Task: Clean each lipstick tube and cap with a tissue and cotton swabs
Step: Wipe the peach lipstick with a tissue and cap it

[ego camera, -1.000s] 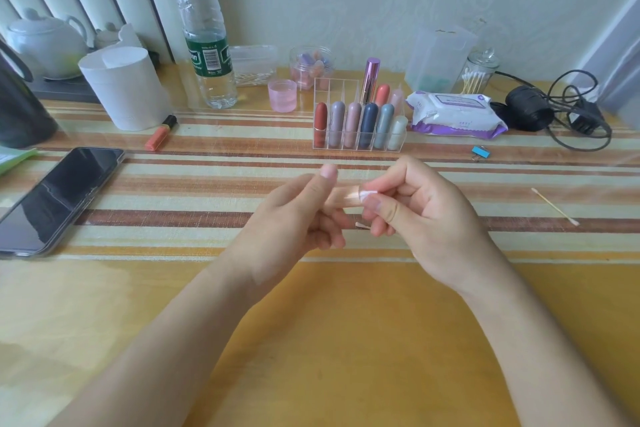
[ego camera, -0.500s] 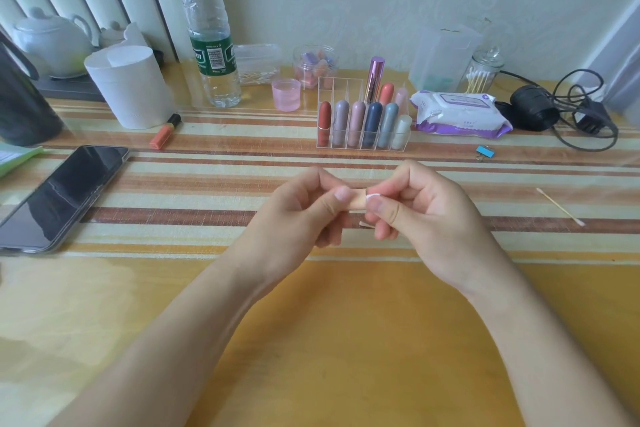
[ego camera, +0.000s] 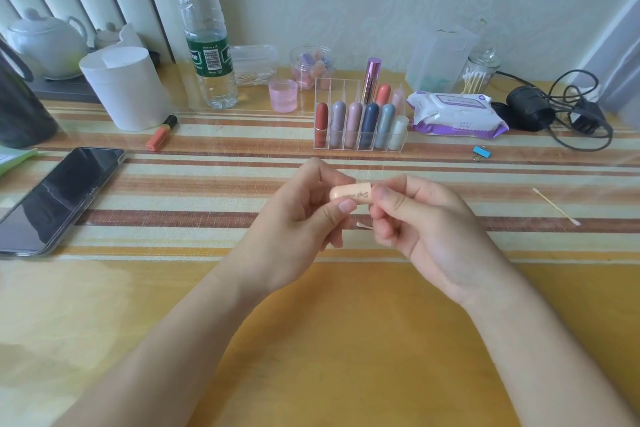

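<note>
Both hands, left hand (ego camera: 298, 215) and right hand (ego camera: 426, 222), pinched a peach lipstick tube (ego camera: 350, 192) between them above the bench (ego camera: 346, 340); it lay level, with dark lettering. Beyond, a clear organizer (ego camera: 358, 121) held capped lipsticks upright.

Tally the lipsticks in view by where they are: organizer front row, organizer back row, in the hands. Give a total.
Front row of the clear organizer: 6 (red, lilac, pink, navy, grey-blue, white)
Back row: 3 (tall metallic pink-purple, coral, pale pink)
Held between left hand and right hand: 1, the peach lipstick
Total: 10
</note>
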